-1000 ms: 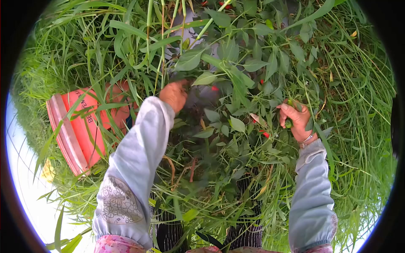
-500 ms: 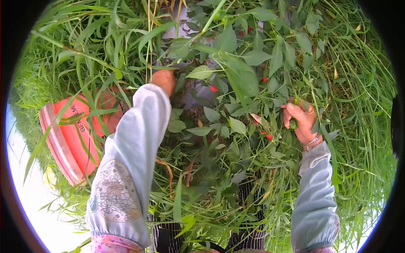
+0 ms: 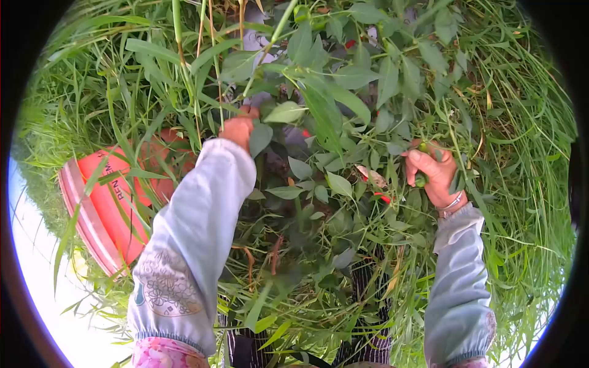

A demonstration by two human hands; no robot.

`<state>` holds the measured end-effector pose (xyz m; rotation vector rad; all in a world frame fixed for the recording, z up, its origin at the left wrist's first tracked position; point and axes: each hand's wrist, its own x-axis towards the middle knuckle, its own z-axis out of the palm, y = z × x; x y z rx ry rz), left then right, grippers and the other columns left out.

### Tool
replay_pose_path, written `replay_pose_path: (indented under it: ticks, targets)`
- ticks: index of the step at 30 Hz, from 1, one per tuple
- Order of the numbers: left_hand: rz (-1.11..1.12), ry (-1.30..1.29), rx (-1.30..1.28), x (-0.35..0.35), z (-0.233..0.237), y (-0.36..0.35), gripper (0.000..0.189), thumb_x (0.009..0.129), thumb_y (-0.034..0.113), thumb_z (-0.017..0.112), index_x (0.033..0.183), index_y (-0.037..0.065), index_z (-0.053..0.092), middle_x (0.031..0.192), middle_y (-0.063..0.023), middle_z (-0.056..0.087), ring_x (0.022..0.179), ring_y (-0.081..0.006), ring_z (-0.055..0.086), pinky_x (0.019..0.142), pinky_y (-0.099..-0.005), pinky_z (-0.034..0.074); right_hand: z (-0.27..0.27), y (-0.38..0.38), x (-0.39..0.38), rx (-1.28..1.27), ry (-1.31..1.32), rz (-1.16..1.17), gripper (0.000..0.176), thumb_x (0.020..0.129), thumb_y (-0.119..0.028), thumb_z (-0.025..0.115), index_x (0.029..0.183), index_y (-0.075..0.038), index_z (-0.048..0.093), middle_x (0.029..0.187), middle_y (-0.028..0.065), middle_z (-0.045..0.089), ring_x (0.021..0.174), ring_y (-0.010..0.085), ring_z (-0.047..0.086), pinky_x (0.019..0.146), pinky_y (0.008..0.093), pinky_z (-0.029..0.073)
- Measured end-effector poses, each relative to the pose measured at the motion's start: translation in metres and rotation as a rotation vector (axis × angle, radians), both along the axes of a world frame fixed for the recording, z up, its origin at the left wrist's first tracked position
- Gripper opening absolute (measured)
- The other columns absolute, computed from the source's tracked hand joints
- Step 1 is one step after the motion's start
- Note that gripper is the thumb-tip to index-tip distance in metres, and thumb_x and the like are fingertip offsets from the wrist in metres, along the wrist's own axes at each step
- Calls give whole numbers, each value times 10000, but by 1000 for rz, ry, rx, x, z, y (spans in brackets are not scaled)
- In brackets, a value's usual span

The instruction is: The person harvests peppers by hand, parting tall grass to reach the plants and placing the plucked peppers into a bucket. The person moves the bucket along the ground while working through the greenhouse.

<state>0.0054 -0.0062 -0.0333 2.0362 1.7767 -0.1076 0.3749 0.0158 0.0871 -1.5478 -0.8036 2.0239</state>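
Green pepper plants [image 3: 340, 184] with a few red peppers [image 3: 381, 197] among the leaves fill the middle of the head view. On the right, my right hand [image 3: 433, 172] is closed around a green pepper [image 3: 421, 180], with thumb and fingers pressed together beside the leaves. Further left, my left hand [image 3: 238, 130] reaches in among stems and leaves at the plant's left side. Its fingers are mostly hidden by foliage, so what they touch does not show.
A red bucket [image 3: 110, 202] with a pale rim lies tilted in the grass left of my left sleeve. Tall grass [image 3: 521, 184] surrounds the plants. Grey sheeting [image 3: 254, 40] shows at the top. My striped trouser legs are below.
My left hand has shifted slightly down, and the grass stems near it have moved. My right hand stays closed on the green pepper, a little further left.
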Motion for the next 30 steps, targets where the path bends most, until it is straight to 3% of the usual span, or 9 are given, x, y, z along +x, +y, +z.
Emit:
replay_pose_path:
  ticks: [2,5,7,13,21,23,25,28,30]
  targets:
    - [77,50,-225,17,43,-2,315,677,5,556,986,45,512,1010,-186,541,812,-372,573,708,-435,470,2,-1,-3,-7,1,-21,208,815,-189,616,887,6,600,617,28,538,529,100,512,473,242,422]
    - [179,-194,-101,19,72,-26,272,673,-5,561,941,37,534,964,-174,537,814,-384,549,679,-430,453,7,1,-5,-61,-20,9,224,808,-187,613,867,20,555,607,37,515,506,136,514,449,259,408]
    - [167,-136,-127,26,101,-41,278,634,-75,507,885,44,501,930,-186,535,799,-396,551,682,-462,451,8,2,-7,-71,-8,27,240,808,-203,620,884,20,575,601,30,511,507,123,508,433,249,393]
    - [462,-304,-80,20,155,-93,249,672,-16,581,895,63,506,891,-131,539,790,-340,555,666,-386,459,33,12,-25,-195,-20,39,194,812,-221,631,854,-32,619,605,-9,509,538,84,485,464,228,400]
    - [557,-595,-179,19,200,-143,230,647,-56,587,836,41,502,792,-98,535,671,-234,561,614,-286,460,52,1,-92,-179,93,407,159,822,-143,607,907,-10,595,667,-8,545,560,58,492,502,219,447]
    - [437,-596,-187,27,214,-157,232,642,-68,588,827,42,501,813,-101,549,680,-239,571,599,-276,461,59,-2,-121,-199,43,548,159,821,-127,606,930,-11,603,676,-23,541,583,32,485,495,202,437]
    - [443,-595,-195,25,207,-175,256,636,-71,594,841,48,496,831,-108,564,684,-265,585,589,-288,475,44,-15,-141,-155,-44,603,258,792,-242,622,937,-29,611,738,53,616,632,149,584,552,295,475]
    - [358,-622,-163,29,202,-183,283,637,-76,603,859,55,485,824,-111,570,662,-289,589,569,-324,485,27,-29,-164,384,-369,874,227,776,-237,608,954,-96,621,736,91,616,659,251,594,616,344,476]
    - [422,-645,-185,38,205,-187,269,646,-79,602,849,55,487,820,-110,571,659,-295,586,565,-324,483,24,-40,-176,368,-407,1053,240,760,-257,597,958,-124,623,779,118,613,736,302,584,675,380,466]
